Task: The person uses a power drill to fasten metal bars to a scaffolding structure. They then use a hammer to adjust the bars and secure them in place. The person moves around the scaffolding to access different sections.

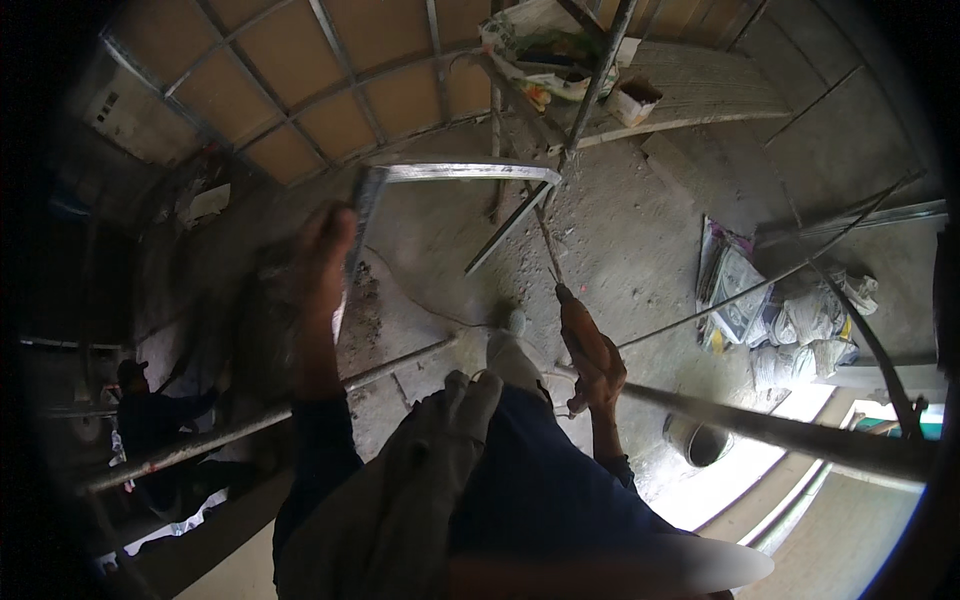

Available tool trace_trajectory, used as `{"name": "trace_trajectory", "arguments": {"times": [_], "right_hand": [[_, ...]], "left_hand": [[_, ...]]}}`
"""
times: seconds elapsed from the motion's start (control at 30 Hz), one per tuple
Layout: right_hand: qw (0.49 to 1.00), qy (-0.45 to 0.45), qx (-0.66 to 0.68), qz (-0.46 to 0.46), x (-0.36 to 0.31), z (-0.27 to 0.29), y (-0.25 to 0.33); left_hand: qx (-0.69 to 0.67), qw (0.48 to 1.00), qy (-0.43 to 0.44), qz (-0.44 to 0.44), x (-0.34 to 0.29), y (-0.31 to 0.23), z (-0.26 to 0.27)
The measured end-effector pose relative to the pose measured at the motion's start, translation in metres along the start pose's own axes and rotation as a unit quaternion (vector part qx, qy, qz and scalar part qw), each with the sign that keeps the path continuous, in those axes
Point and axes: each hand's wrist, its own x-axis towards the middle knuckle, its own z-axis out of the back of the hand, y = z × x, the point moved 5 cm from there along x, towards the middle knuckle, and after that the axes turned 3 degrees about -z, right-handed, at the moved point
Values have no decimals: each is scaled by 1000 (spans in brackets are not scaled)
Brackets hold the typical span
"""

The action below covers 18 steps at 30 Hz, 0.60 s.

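Note:
My left hand is closed around one leg of an angular grey metal frame piece. Its pale top bar runs rightward to a corner, where another short leg slants back down and left. Lower and to the right, my right hand grips a long hand tool with a dark nose. A thin rod seems to extend from that nose up to near the frame piece's right corner. The tool's exact kind cannot be made out, as my fingers cover part of it. Whether the rod touches the metal is unclear.
Scaffold poles cross on both sides of me. A plank platform at the far side bears a small box. Sacks and a bucket stand below right. At left, another person in dark clothes is low down.

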Motion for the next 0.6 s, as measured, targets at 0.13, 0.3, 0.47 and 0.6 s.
{"name": "trace_trajectory", "arguments": {"times": [0.13,0.3,0.47,0.6], "right_hand": [[1000,-9,-8,17,70,-10,13],[998,0,-1,-59,116,-1,11],[999,-21,-13,-39,136,5,30],[996,-41,-16,-81,145,3,30]], "left_hand": [[-64,997,1,33,48,-8,10],[-134,989,-18,68,86,-2,12],[-155,987,18,45,123,-4,-6],[-57,997,35,42,150,-2,-33]]}}
